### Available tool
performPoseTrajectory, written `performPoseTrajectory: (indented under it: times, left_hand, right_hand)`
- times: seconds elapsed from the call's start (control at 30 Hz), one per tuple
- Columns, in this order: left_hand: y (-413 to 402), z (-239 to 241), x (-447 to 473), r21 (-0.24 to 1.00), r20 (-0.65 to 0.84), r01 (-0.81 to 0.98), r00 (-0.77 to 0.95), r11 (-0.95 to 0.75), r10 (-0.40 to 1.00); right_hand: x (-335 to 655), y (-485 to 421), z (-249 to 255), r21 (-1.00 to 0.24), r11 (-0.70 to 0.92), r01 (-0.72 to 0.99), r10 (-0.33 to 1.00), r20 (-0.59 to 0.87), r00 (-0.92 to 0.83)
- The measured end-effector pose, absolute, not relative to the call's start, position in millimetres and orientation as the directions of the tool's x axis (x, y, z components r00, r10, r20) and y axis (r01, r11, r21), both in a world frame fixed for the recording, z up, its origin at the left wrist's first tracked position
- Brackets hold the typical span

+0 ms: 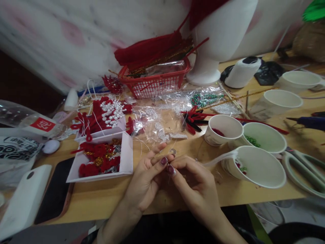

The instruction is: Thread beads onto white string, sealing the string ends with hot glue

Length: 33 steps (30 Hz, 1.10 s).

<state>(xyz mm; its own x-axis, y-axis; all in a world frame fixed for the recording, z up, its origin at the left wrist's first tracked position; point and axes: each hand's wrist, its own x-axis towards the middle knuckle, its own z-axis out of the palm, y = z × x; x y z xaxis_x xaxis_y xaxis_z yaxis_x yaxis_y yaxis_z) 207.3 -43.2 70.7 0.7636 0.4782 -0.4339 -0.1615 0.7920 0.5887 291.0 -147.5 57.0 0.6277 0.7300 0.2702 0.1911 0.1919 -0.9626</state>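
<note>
Close together near the table's front edge, my left hand (146,178) and my right hand (199,181) meet thumb to thumb. Each pinches with thumb and forefinger at the same spot. What lies between the fingertips is too small to name; a fine strand seems to hang below it. A small pale disc-like piece (173,151) shows just beyond the left fingertips. Left of my hands stands a white box (126,157) of red, gold and silver fuzzy ornaments. On the right, a paper cup (256,166) holds a few red and green beads.
Behind lie clear plastic bags (162,118) with beads and a red basket (154,86) of fuzzy stems. More paper cups (224,127), scissors (304,169) and a glue gun (309,122) are at right. A phone (56,189) and a plastic bottle (33,118) are at left.
</note>
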Motion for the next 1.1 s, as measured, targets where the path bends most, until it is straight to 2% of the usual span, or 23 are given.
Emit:
performPoseTrajectory:
  times: [0.13,0.33,0.77,1.1]
  left_hand:
    - [-43.3,68.5,206.4,0.593,-0.438,-0.154,0.762,0.791,0.476]
    - [-43.4,68.9,205.1,0.602,-0.438,-0.16,0.753,0.782,0.491]
    - [-44.7,66.2,205.6,0.585,-0.406,-0.168,0.786,0.793,0.466]
    - [-47.8,67.3,207.7,0.721,-0.353,-0.22,0.699,0.657,0.622]
  right_hand:
    - [289.1,-146.9,53.9,-0.957,0.185,0.221,0.733,0.285,0.618]
    - [286.7,-147.2,49.2,-0.971,0.173,0.168,0.758,0.24,0.607]
    - [286.9,-146.9,50.8,-0.96,0.187,0.208,0.722,0.277,0.633]
    - [286.6,-148.3,47.9,-0.97,0.205,0.128,0.756,0.24,0.609]
